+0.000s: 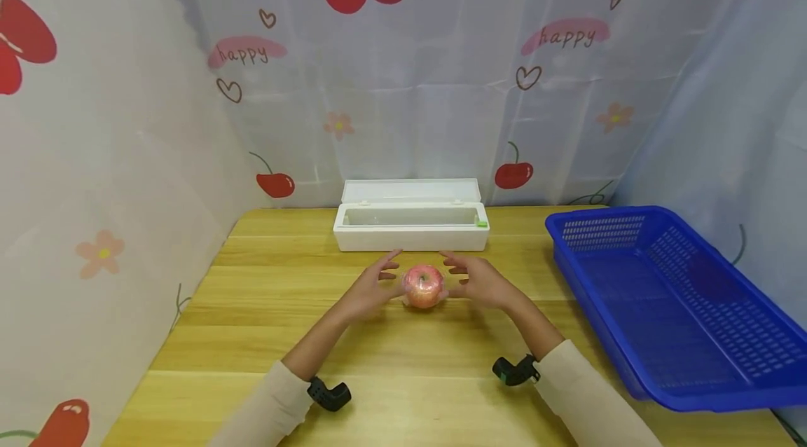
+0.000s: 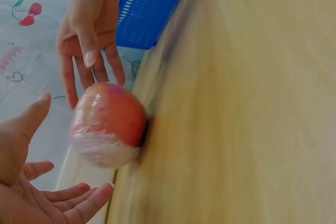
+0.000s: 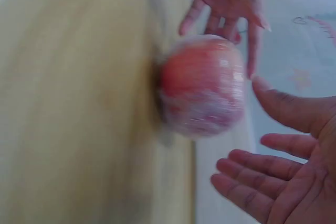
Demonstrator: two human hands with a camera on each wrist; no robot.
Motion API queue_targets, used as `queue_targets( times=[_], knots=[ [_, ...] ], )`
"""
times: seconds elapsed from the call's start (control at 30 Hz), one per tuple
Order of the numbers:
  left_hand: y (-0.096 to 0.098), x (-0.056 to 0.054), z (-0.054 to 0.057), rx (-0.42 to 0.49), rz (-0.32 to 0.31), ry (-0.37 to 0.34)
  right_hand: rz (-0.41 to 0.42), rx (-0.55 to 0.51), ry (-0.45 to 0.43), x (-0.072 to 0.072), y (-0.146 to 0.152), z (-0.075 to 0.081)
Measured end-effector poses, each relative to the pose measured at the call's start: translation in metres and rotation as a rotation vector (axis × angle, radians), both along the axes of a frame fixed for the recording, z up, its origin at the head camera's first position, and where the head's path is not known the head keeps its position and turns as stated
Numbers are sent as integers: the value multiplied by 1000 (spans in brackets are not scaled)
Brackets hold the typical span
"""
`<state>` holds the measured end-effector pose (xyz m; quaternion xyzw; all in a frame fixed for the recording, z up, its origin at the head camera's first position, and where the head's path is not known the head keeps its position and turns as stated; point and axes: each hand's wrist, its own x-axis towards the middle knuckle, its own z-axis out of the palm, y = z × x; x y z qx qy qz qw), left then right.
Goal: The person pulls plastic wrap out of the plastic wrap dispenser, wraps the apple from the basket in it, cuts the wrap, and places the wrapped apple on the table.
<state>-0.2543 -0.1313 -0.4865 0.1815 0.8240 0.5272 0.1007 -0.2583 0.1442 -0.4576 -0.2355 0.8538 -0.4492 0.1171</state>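
A red apple (image 1: 423, 286) covered in clear plastic wrap sits on the wooden table, stem up. My left hand (image 1: 373, 287) is spread at its left side, fingers apart and thumb toward the fruit. On the other side my right hand (image 1: 480, 282) mirrors it, palm facing the apple. Both wrist views show the wrapped apple (image 2: 108, 124) between the two hands, with crinkled film bunched on its sides. Neither the left fingers (image 2: 79, 203) nor the right fingers (image 3: 252, 179) are curled round it.
Behind the apple stands a long white box (image 1: 411, 238) with its lid (image 1: 411, 190) raised and a small green piece on its front edge. A blue plastic basket (image 1: 599, 321) with perforated walls is at the right. Cherry-print curtains (image 1: 429, 118) enclose the wooden table (image 1: 252, 335).
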Motion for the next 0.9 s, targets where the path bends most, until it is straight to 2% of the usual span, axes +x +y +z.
queue_targets(
  times=[0.23, 0.37, 0.4, 0.43, 0.57, 0.6, 0.63, 0.73, 0.8, 0.9],
  knots=[
    [-34, -6, 26, -48, 104, 78, 0, 50, 150, -3, 13, 50],
    [-50, -11, 45, -61, 167, 139, -31, 47, 174, -7, 18, 80],
    [-51, -9, 54, -57, 178, 143, -36, 47, 176, -8, 20, 87],
    [-53, -11, 58, -60, 187, 160, -39, 48, 180, -10, 21, 93],
    [-59, -19, 73, -87, 201, 240, -50, 60, 210, -19, 26, 111],
    [-61, -22, 76, -108, 203, 270, -58, 65, 212, -22, 27, 115],
    [-64, -28, 74, -137, 209, 307, -68, 75, 219, -24, 28, 119],
    [-68, -35, 85, -218, 230, 389, -92, 111, 234, -32, 30, 131],
    [-72, -40, 92, -271, 251, 419, -106, 118, 238, -38, 34, 137],
    [-78, -49, 102, -335, 270, 410, -121, 152, 246, -45, 44, 142]
  ],
)
